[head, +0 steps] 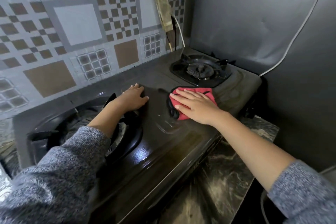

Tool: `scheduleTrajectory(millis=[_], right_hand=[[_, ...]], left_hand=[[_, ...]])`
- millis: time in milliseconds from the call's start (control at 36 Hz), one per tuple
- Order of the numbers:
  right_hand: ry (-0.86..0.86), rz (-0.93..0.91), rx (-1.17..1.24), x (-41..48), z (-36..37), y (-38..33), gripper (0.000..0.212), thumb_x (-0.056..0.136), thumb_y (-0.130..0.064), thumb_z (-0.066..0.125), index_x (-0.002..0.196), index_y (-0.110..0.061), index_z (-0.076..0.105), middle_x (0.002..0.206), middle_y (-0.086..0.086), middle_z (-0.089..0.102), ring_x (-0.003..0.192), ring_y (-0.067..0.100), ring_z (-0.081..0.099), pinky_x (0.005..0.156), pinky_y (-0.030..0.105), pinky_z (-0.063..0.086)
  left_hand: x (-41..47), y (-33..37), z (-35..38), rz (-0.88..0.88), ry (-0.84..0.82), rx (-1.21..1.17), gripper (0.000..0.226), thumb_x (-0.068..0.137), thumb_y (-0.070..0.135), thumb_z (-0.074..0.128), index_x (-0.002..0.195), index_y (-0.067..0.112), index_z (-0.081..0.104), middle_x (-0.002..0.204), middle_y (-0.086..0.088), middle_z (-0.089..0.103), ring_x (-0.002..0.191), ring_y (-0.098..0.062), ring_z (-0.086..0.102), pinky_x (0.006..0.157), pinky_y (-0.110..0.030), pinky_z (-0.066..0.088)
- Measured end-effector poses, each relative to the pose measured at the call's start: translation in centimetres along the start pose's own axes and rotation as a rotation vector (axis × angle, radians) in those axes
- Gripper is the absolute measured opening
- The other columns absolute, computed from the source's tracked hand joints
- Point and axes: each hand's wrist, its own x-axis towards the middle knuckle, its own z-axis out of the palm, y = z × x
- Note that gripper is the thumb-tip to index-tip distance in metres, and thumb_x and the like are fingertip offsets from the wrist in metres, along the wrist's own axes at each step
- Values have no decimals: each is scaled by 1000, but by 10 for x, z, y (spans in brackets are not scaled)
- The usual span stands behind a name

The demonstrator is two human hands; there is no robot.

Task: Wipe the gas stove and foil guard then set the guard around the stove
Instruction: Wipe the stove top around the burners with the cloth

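A checked tile wall (76, 23) runs along the left and far sides. A grimy power strip (161, 2) hangs on it at the far corner. A white cable (300, 29) crosses the grey wall (254, 14) on the right. Dark marbled counter (227, 178) lies near right.

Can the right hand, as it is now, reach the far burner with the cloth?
Probably yes. The right hand lies flat on the red cloth, quite near the far burner, and the stove top between them looks bare. Nothing seems to stand in the way.
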Motion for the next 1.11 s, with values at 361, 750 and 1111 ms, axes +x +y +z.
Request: scheduleTrajectory(millis=[361, 750, 1111], right_hand=[[134, 412, 28, 0, 8, 4, 52, 97, -47, 15, 147, -36, 7, 158, -5, 3, 145, 19, 5, 117, 43, 2], [106, 397, 40, -29, 25, -48, 52, 97, -47, 13, 147, -36, 3, 158, -5, -2, 145, 18, -3, 118, 42, -3], [169, 198, 37, -64, 40, -78, 47, 97, -46, 21, 144, -44, 14, 157, -14, 9, 144, 9, 4, 117, 35, 1]], left_hand=[[-10, 25, 7, 48, -18, -2, 60, 97, 37, 39, 148, 12, 17, 158, -8, 6, 146, -26, 6, 118, -41, 10], [-32, 18, 9, 91, -30, -5, 62, 96, 40, 42, 147, 13, 20, 158, -9, 11, 145, -27, 12, 119, -38, 13], [-38, 16, 9, 114, 0, -45, 61, 95, 38, 44, 146, 10, 24, 156, -11, 16, 144, -28, 18, 116, -35, 16]])
